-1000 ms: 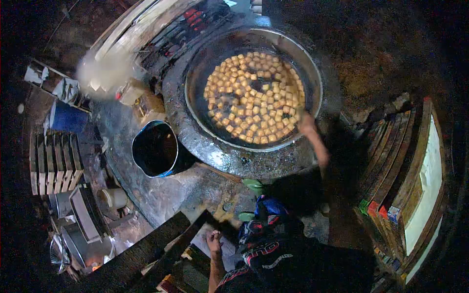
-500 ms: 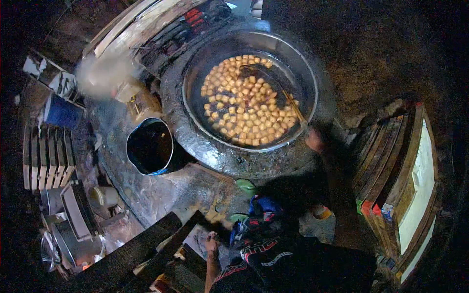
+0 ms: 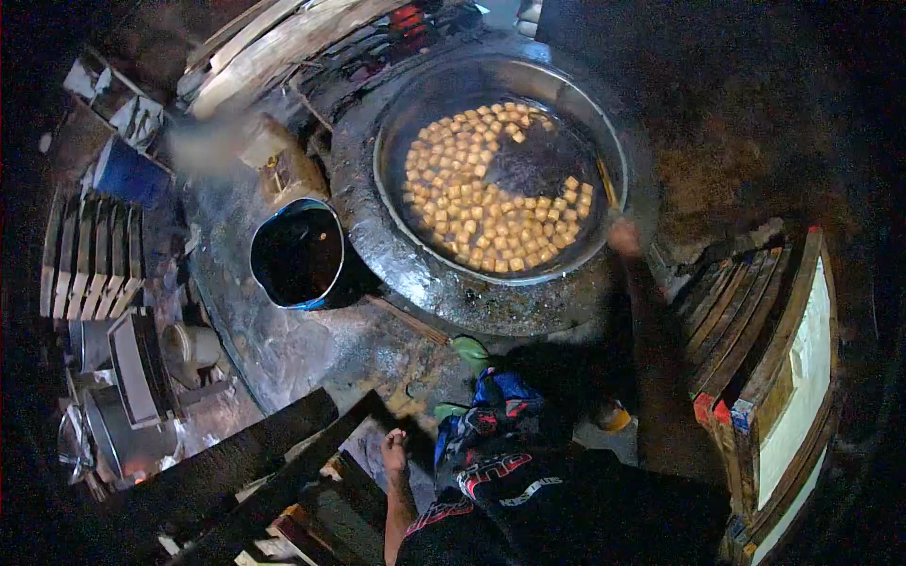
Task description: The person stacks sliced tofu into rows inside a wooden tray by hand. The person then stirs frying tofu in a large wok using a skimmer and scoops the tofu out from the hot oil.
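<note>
A wide metal pan (image 3: 401,219) of dark liquid holds many golden-brown cubes (image 3: 472,203), which look like frying tofu. At the pan's right rim, my right hand (image 3: 623,238) is closed around the light wooden handle (image 3: 607,182) of a long stirring tool. The tool's far end lies in the liquid, and its shape is hard to make out. My left hand (image 3: 394,451) is low beside my leg, away from the pan, with fingers curled and nothing visible in it.
Left of the pan stands a dark-mouthed bucket (image 3: 297,253) on the stove ledge (image 3: 283,349), with a stained container (image 3: 288,170) behind it. Wooden frames (image 3: 755,321) are stacked at right. Slatted wood (image 3: 92,255) and dark beams (image 3: 236,453) are at left. Firewood (image 3: 293,52) lies behind.
The tool has swung to the pan's right side, leaving a dark cube-free patch at the upper right. Cubes have shifted leftward and downward around it. The whole view has shifted slightly.
</note>
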`<state>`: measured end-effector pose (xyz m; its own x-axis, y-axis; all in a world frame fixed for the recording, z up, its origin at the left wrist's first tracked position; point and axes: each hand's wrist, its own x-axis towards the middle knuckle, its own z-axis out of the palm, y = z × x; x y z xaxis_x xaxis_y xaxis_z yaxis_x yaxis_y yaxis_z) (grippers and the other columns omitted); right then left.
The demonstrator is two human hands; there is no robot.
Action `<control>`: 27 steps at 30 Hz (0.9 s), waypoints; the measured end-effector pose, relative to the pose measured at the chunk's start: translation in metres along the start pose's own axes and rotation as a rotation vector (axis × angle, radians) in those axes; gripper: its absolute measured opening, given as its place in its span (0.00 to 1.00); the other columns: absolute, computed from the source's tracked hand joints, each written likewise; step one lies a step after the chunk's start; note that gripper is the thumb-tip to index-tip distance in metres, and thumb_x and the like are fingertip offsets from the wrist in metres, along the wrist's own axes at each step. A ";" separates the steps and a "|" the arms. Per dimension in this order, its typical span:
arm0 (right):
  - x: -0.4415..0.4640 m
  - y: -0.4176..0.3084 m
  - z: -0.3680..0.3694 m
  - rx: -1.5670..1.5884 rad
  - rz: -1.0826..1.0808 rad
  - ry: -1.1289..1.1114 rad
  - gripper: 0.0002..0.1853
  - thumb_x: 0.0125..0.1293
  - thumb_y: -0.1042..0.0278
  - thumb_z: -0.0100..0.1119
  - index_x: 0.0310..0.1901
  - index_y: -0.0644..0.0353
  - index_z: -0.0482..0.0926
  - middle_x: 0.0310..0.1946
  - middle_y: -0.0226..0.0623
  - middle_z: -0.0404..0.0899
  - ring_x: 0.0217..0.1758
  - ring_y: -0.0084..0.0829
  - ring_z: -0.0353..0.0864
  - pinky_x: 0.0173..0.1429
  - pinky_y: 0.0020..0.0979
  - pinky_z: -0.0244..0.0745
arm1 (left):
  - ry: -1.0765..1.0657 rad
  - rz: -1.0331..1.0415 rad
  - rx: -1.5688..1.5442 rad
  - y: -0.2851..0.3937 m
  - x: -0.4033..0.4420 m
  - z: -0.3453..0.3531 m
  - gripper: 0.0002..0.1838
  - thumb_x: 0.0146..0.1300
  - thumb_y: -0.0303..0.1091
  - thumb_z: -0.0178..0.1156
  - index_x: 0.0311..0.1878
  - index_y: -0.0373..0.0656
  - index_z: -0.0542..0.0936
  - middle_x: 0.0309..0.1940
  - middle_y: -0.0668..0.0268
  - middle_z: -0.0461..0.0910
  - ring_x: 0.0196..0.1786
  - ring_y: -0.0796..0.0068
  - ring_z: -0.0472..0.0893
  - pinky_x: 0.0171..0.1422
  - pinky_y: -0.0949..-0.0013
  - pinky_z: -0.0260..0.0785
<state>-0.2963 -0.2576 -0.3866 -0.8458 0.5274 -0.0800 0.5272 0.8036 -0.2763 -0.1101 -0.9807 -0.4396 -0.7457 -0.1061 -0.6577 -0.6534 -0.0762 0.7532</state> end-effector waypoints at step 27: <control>-0.043 0.012 -0.026 -0.110 0.227 -0.481 0.20 0.65 0.56 0.40 0.38 0.63 0.77 0.28 0.45 0.77 0.33 0.40 0.78 0.38 0.43 0.73 | 0.076 0.086 -0.275 0.001 -0.009 0.010 0.05 0.61 0.30 0.56 0.37 0.40 0.73 0.30 0.69 0.72 0.34 0.79 0.72 0.41 0.75 0.69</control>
<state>-0.2516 -0.2632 -0.3612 -0.6380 0.5256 -0.5628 0.6843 0.7221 -0.1013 -0.1052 -0.9702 -0.4330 -0.7780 -0.1972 -0.5966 -0.5211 -0.3280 0.7879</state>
